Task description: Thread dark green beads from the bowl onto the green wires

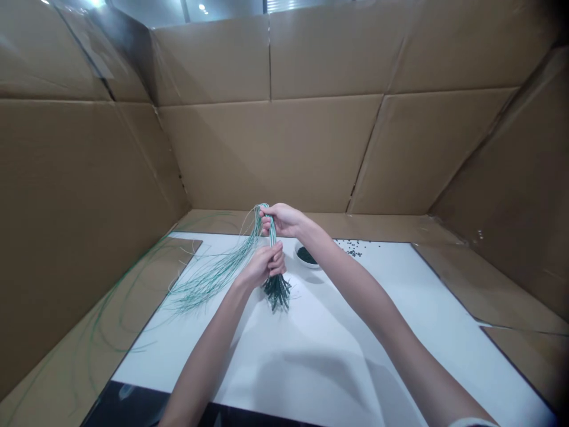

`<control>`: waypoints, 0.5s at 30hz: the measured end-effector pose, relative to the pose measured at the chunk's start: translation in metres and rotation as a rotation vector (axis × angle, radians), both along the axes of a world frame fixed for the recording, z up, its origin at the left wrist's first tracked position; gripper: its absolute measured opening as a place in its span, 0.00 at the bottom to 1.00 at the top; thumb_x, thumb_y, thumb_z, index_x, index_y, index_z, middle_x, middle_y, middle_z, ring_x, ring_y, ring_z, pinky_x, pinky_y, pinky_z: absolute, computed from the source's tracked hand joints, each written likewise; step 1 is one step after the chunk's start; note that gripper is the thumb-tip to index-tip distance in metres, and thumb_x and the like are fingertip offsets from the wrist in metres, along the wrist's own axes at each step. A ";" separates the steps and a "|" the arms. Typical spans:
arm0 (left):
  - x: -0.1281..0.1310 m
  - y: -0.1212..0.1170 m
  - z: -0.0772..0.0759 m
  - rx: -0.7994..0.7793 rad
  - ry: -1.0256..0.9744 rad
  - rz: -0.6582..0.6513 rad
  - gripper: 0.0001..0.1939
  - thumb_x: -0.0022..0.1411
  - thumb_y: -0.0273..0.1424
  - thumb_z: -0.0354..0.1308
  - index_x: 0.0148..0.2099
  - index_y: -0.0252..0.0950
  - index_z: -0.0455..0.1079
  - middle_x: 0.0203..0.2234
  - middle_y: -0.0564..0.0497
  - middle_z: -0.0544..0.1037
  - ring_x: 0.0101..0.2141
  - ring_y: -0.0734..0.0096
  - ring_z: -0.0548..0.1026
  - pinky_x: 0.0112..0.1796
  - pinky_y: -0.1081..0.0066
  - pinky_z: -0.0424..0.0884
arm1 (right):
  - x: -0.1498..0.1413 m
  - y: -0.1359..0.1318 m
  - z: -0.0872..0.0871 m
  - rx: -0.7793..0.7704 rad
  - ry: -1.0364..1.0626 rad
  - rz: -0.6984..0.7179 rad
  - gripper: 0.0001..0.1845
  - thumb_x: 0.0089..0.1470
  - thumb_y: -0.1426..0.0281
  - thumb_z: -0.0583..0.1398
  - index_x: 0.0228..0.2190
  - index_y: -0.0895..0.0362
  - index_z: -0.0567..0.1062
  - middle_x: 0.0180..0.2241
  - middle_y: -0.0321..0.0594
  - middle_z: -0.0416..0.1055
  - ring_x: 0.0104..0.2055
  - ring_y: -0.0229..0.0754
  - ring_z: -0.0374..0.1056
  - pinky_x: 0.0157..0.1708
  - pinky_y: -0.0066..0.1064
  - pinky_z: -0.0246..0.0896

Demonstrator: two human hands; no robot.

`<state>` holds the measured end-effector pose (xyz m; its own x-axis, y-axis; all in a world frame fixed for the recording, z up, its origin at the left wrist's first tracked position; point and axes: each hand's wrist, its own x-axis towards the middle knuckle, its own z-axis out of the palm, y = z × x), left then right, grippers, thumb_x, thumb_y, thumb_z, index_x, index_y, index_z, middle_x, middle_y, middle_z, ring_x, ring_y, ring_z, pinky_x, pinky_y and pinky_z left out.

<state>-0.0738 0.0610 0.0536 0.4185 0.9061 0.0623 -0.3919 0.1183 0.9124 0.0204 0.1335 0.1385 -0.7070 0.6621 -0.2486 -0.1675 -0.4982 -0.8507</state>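
Where the cardboard stands: tall brown walls [320, 157] close off the far, left and right sides of the white table [444, 314], their creases showing as dark lines.
Table sides: flat cardboard sheets [480, 290] lie along both side edges; a dark surface [137, 403] shows at the near left corner.
Bowl: a small white bowl [313, 266] of dark beads [306, 255] sits on the table just beyond the right forearm [368, 290], which hides part of it.
Spilled beads: loose dark beads [353, 253] lie scattered to the right of the bowl, on the far side of that forearm.
Stray strands: long green threads [111, 292] curve across the cardboard at the left, apart from the hands.
Patch on the wall: a pale, shiny patch [104, 66] on the upper left cardboard is too blurred to make out.
Bundle: a bunch of green and white strings [272, 233] runs upright between the hands; its upper part bends over and trails down to the left, and its dark green ends [277, 292] fan out below.
Right hand: this upper hand [284, 220] pinches the bundle near its bend, fingers curled.
Left hand: this lower hand [265, 265] is closed around the bundle just above the dark ends.
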 end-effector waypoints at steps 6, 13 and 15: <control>-0.002 -0.010 -0.002 -0.080 0.047 0.074 0.20 0.57 0.41 0.55 0.23 0.34 0.52 0.12 0.64 0.45 0.13 0.86 0.44 0.20 0.79 0.57 | -0.014 0.025 -0.020 -0.221 0.041 -0.175 0.14 0.59 0.81 0.41 0.24 0.59 0.55 0.15 0.26 0.46 0.12 0.24 0.42 0.12 0.14 0.44; 0.001 -0.032 -0.001 -0.212 0.127 0.078 0.21 0.51 0.43 0.59 0.24 0.35 0.53 0.12 0.64 0.45 0.13 0.85 0.45 0.22 0.77 0.60 | -0.023 0.062 -0.045 -0.243 -0.023 -0.223 0.17 0.55 0.85 0.34 0.22 0.55 0.48 0.16 0.25 0.39 0.10 0.26 0.35 0.07 0.16 0.33; 0.002 -0.041 -0.002 -0.241 0.107 0.071 0.21 0.52 0.43 0.59 0.24 0.35 0.53 0.12 0.65 0.45 0.13 0.85 0.44 0.22 0.78 0.59 | -0.027 0.068 -0.056 -0.214 -0.032 -0.203 0.18 0.55 0.85 0.34 0.22 0.55 0.48 0.16 0.25 0.38 0.10 0.26 0.34 0.06 0.16 0.32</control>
